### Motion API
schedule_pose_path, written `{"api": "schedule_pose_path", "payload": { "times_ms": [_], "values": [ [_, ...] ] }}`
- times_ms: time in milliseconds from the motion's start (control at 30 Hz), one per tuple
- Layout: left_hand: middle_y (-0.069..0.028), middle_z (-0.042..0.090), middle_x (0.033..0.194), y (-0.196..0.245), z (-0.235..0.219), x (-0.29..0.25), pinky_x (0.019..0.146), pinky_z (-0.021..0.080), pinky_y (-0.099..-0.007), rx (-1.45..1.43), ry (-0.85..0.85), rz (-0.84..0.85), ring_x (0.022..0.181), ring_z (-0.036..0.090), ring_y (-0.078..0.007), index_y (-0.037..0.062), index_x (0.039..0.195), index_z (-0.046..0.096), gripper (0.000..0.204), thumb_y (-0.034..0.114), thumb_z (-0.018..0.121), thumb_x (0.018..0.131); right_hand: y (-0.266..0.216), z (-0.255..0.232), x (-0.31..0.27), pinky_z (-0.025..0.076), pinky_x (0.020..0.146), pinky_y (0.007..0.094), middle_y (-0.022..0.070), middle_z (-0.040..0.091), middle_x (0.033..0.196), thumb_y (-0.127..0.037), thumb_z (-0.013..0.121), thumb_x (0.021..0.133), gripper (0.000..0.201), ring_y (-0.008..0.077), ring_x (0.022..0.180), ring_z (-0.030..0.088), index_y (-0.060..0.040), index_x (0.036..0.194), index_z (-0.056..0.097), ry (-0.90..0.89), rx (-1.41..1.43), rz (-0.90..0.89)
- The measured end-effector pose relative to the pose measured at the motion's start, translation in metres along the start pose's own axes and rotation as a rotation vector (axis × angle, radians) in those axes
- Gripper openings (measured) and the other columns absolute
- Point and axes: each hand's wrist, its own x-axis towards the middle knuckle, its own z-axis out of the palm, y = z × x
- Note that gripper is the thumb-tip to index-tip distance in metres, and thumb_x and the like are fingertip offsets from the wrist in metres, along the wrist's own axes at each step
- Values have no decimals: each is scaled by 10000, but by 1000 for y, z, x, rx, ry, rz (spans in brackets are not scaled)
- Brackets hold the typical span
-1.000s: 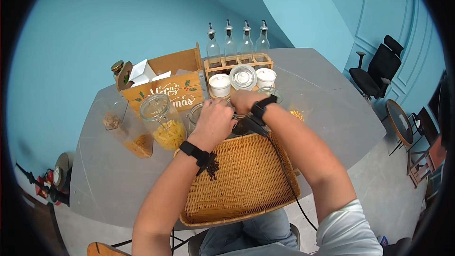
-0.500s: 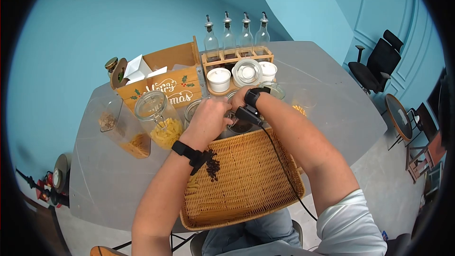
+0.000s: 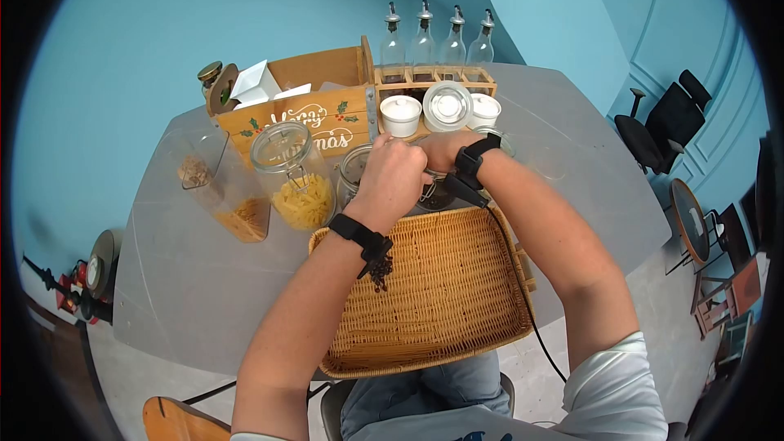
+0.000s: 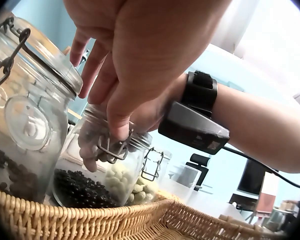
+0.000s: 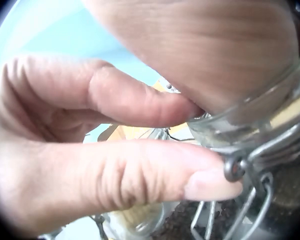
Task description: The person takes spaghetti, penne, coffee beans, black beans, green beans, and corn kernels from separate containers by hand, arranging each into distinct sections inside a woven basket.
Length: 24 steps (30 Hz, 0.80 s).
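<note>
My left hand (image 3: 396,175) pinches the rim of a clip-top glass jar (image 3: 437,198), thumb by its wire clasp. My right hand (image 3: 443,149) reaches through the jar's mouth; in the left wrist view its fingers (image 4: 90,162) show through the glass above shiny dark beans (image 4: 82,189). I cannot tell whether those fingers hold any. The jar stands just behind a wicker basket (image 3: 441,294) with a small pile of dark beans (image 3: 380,272) on its left side. Left of it is another clip-top jar (image 4: 45,122) with dark brown contents.
Further left stand a jar of penne pasta (image 3: 302,200) and a tilted clear container (image 3: 245,216). Behind are a wooden Christmas box (image 3: 327,118), white lidded pots (image 3: 400,117) and a rack of glass bottles (image 3: 425,49). A black cable (image 3: 535,318) runs from my right wrist over the basket's edge.
The head view has shifted, so the table's things sit further right and higher. Both hands stay at the same jar, the right one still inside its mouth.
</note>
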Motion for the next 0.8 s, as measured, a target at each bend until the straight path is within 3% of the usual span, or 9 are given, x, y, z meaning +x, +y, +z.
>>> {"api": "schedule_pose_path", "payload": {
  "times_ms": [100, 267, 367, 500, 600, 633, 700, 767, 800],
  "values": [
    [-183, 692, 713, 4, -1, 1, 980, 469, -428, -25, 21, 8, 815, 692, -332, 9, 718, 744, 213, 191, 844, 762, 8, 10, 4, 543, 880, 433, 198, 738, 1125, -252, 579, 939, 324, 354, 1040, 711, -39, 1124, 740, 151, -32, -72],
    [-200, 690, 706, 6, -6, 1, 843, 534, -429, -87, 29, -58, 790, 699, -354, -6, 730, 740, 221, 184, 851, 752, -2, 3, -7, 547, 873, 468, 215, 737, 1108, -241, 650, 889, 301, 383, 1045, 705, -32, 1087, 742, 181, -6, -11],
    [-219, 699, 761, 5, -11, 2, 733, 566, -439, -48, -13, -31, 779, 708, -374, 1, 793, 767, 189, 155, 861, 735, 3, 5, -4, 544, 877, 466, 230, 734, 1088, -239, 671, 873, 300, 392, 1049, 701, -27, 1071, 747, 187, -55, -92],
    [-221, 683, 722, 5, -13, 2, 734, 564, -444, -62, -31, -49, 753, 701, -381, 3, 791, 767, 176, 148, 856, 746, 2, 3, -4, 561, 868, 451, 226, 738, 1096, -198, 621, 913, 286, 378, 1017, 720, -2, 1082, 743, 191, -57, -2],
    [-210, 675, 686, 2, -12, 1, 735, 569, -443, -83, 26, -35, 730, 702, -384, 7, 778, 768, 171, 148, 860, 746, 10, -9, -8, 564, 869, 453, 241, 733, 1091, -174, 634, 901, 283, 390, 1016, 716, 18, 1082, 737, 200, -190, -75],
    [-224, 687, 743, 3, -18, 2, 770, 565, -450, -111, -45, -50, 799, 705, -390, 2, 817, 767, 160, 135, 839, 768, 0, -23, -29, 567, 869, 450, 251, 730, 1082, -174, 638, 915, 275, 393, 1027, 710, 34, 1069, 729, 187, -201, -44],
    [-239, 699, 799, 1, -19, -3, 805, 561, -456, -144, -114, -64, 868, 707, -396, -4, 855, 765, 152, 123, 819, 790, 5, -28, -52, 553, 771, 458, 251, 722, 914, -141, 649, 925, 196, 390, 888, 711, 40, 931, 724, 320, -147, -125],
    [-269, 701, 985, -3, -16, -12, 903, 536, -465, -269, 172, 68, 1054, 670, -403, -20, 927, 739, 130, 83, 742, 848, 4, -17, -77, 539, 715, 451, 232, 708, 813, -106, 641, 933, 169, 371, 797, 705, 39, 871, 701, 455, -39, -180],
    [-269, 701, 985, -7, -19, -15, 903, 536, -465, -272, 179, 70, 1054, 670, -403, -20, 927, 739, 130, 83, 742, 848, -1, -7, -93, 535, 705, 449, 227, 702, 787, -106, 640, 942, 167, 366, 780, 703, 38, 875, 688, 518, 24, -235]
  ]
}}
